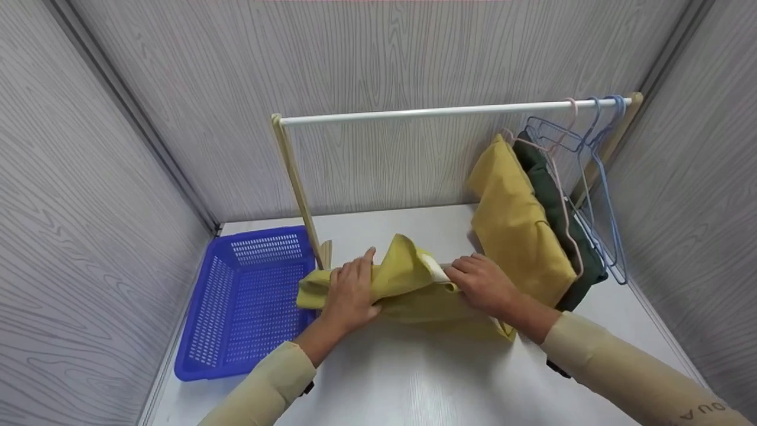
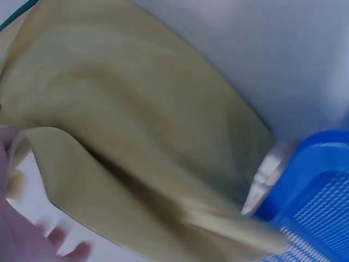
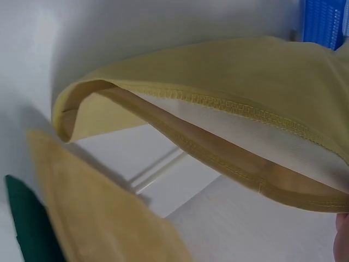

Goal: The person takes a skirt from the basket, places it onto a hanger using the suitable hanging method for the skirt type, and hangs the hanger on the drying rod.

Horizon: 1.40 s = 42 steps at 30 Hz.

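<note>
A yellow garment [image 1: 414, 296] is stretched between my two hands above the white tabletop. My left hand [image 1: 350, 293] grips its left part from above, the thumb toward me; in the left wrist view its fingers are blurred at the lower left. My right hand [image 1: 484, 284] pinches the edge at the right, beside a white patch in the opening. Seen from the right wrist, the stitched hem [image 3: 240, 109] gapes wide, with white inside. Only a bit of the right hand shows there, at the right edge. The garment's left end reaches over the basket's rim.
A blue plastic basket [image 1: 254, 302] stands at the left. Behind, a rack with a white rod [image 1: 426, 112] and wooden posts carries pink and blue hangers [image 1: 606, 177]. A yellow cloth garment [image 1: 514, 219] and a dark green one [image 1: 538, 171] hang at its right end, near my right forearm.
</note>
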Tool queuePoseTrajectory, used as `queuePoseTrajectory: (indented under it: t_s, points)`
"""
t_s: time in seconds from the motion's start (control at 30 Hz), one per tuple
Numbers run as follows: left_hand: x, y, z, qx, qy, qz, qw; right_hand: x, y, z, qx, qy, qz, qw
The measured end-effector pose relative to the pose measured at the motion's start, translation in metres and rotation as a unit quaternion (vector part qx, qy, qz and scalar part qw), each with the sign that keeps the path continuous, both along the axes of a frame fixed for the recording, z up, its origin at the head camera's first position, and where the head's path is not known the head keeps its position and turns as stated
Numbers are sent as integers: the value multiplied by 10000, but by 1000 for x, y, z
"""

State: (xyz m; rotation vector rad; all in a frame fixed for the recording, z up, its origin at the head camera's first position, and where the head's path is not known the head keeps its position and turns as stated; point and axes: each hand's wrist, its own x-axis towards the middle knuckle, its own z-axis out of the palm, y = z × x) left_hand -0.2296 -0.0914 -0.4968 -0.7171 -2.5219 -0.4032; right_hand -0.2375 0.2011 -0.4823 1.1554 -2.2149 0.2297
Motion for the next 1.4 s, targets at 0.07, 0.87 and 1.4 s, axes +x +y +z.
queuePoseTrajectory:
  t_s: [0.07, 0.87, 1.4]
  points:
    - [0, -7, -7, -176, -157, 70, 9997, -1, 11, -2, -60, 16, 111, 9999]
    - [8, 42, -7, -542, 1804, -2090, 9596, 11, -14, 9, 878, -3730, -160, 9235]
    - [-15, -27, -23, -444, -414, -1678, 9839, 15, 2, 1, 148, -1454, 202, 9890]
